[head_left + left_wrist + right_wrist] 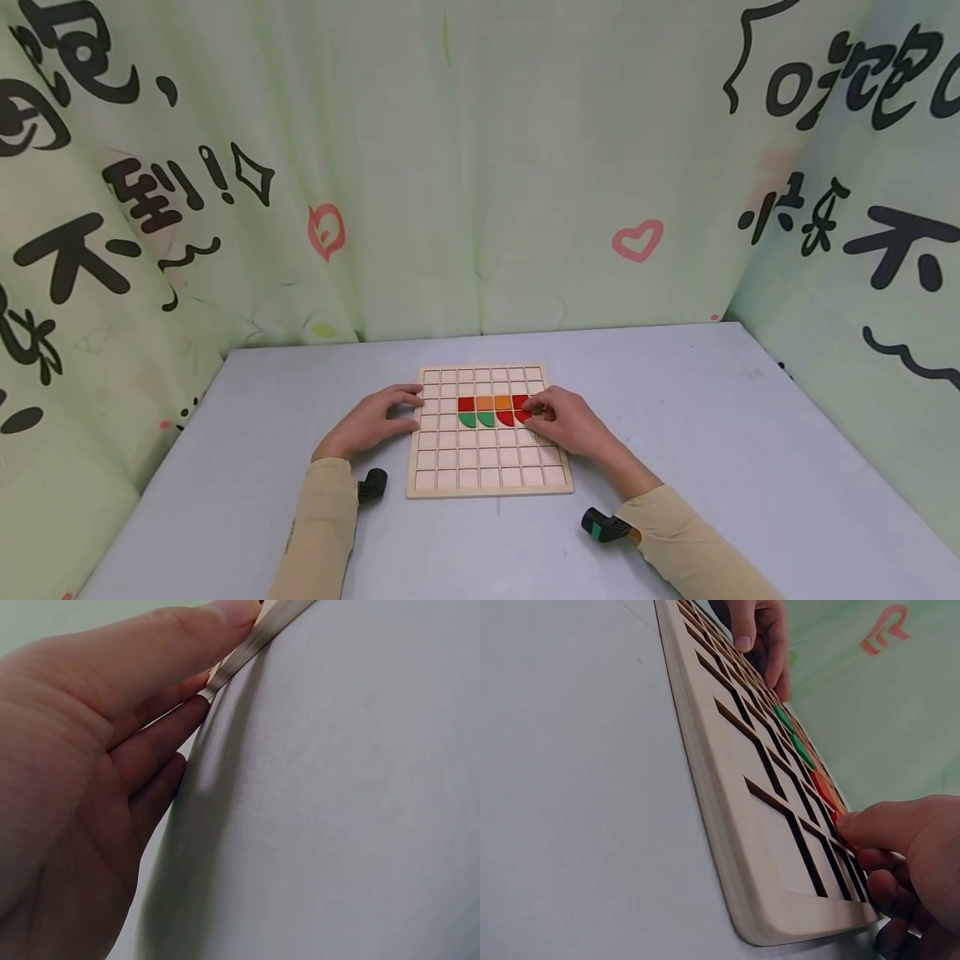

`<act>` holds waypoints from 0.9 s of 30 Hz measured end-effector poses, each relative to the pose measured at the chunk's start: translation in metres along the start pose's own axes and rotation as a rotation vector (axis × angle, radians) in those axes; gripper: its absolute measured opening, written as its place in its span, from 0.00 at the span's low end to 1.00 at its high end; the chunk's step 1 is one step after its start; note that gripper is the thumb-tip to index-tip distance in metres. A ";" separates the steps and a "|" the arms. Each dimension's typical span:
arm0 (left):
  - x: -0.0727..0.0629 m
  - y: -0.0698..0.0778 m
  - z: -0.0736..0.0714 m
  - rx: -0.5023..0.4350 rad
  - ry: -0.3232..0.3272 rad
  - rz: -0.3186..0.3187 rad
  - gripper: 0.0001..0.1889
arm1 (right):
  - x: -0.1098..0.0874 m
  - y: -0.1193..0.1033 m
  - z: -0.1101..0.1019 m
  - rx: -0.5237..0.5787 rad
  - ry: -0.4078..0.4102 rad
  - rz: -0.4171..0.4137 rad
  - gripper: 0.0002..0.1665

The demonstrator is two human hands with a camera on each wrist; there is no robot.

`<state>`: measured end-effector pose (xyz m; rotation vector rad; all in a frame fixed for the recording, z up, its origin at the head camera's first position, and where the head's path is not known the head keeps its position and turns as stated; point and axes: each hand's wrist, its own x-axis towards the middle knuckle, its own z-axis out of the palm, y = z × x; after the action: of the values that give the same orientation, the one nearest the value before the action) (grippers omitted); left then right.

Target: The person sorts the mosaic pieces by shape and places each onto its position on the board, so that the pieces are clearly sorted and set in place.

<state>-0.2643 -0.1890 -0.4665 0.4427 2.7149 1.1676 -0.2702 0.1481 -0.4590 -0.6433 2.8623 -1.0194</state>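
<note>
A square wooden grid board lies flat on the table, holding coloured tiles in two of its rows. The upper row has a red tile, orange tiles and another red tile at its right end. Below them sit rounded green tiles and rounded red tiles. My right hand reaches over the board's right side, thumb and curled forefinger at the rightmost rounded red tile, partly hidden by the thumb. My left hand rests its loosely bent fingers against the board's left edge.
The white table extends around the board on all sides. Printed curtains hang behind it and along both sides. Black wrist cameras are strapped below each hand, near the beige sleeves.
</note>
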 end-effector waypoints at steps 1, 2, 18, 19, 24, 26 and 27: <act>0.000 0.000 0.000 0.000 0.000 0.001 0.19 | 0.000 0.000 0.000 0.000 0.002 0.000 0.11; 0.000 -0.001 0.000 -0.001 0.000 0.000 0.19 | 0.000 0.000 0.000 0.000 0.004 0.000 0.11; -0.001 0.001 -0.002 -0.001 -0.005 0.027 0.19 | -0.001 0.000 0.000 -0.007 0.032 -0.018 0.10; -0.001 0.001 -0.002 -0.002 -0.006 0.026 0.19 | -0.001 0.000 0.001 -0.007 0.032 -0.018 0.10; -0.001 0.000 -0.002 0.003 -0.009 0.023 0.19 | -0.001 0.000 0.002 -0.013 0.037 -0.012 0.10; -0.001 0.000 -0.002 0.007 -0.011 0.023 0.19 | -0.001 0.000 0.002 -0.012 0.039 -0.010 0.10; -0.001 0.000 -0.002 0.007 -0.010 0.022 0.19 | -0.001 0.000 0.002 -0.012 0.040 -0.009 0.10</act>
<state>-0.2640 -0.1910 -0.4650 0.4801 2.7130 1.1580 -0.2687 0.1471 -0.4608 -0.6451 2.9048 -1.0282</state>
